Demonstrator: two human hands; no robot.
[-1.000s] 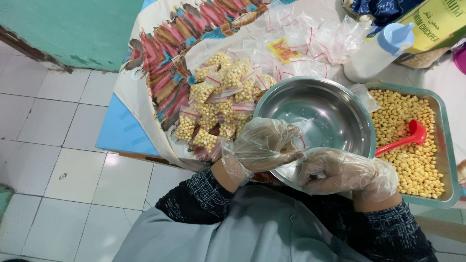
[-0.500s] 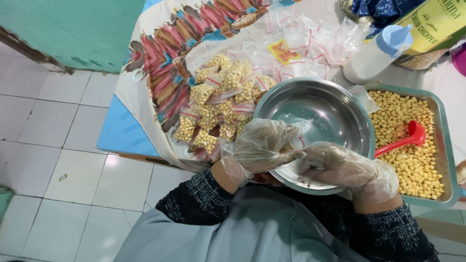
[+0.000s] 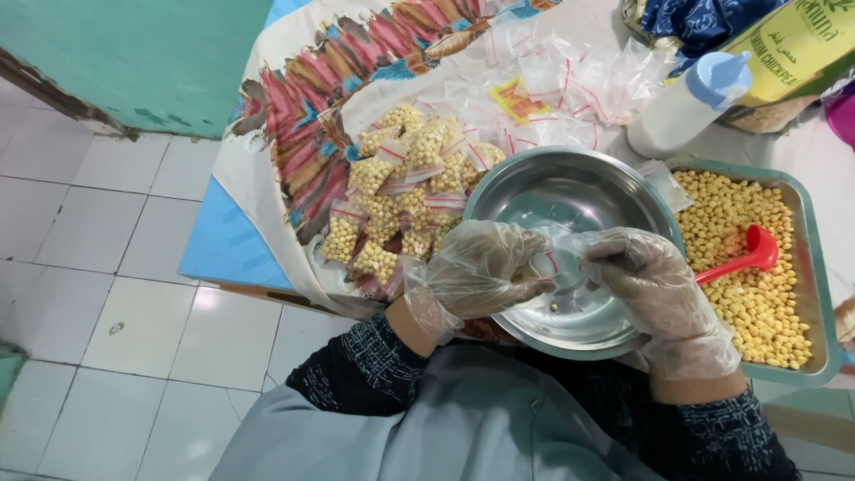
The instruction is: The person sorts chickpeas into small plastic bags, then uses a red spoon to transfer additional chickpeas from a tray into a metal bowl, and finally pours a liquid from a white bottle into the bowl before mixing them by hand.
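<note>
Far left is a tiled floor (image 3: 134,294) and a green wall (image 3: 134,53). A patterned cloth (image 3: 294,151) covers the table, and on it lies a heap of filled bags (image 3: 401,191) (small clear ones with red strips, packed with yellow chickpeas). Behind them, empty bags (image 3: 570,85) are scattered. The left hand (image 3: 481,272), in a thin plastic glove, is curled with its fingers pinching 1 side of a small clear bag (image 3: 557,258), held over the steel bowl (image 3: 579,191). A single chickpea lies on the bowl's bottom. The right hand (image 3: 655,289), gloved too, grips the bag's other side with closed fingers, so both hands hold it between them just above the bowl. To the right, a metal tray (image 3: 806,205) full of chickpeas (image 3: 748,294) touches the bowl, and a red scoop (image 3: 753,249) rests in it. Behind the tray stands a white bottle (image 3: 681,107) with a blue cap.
</note>
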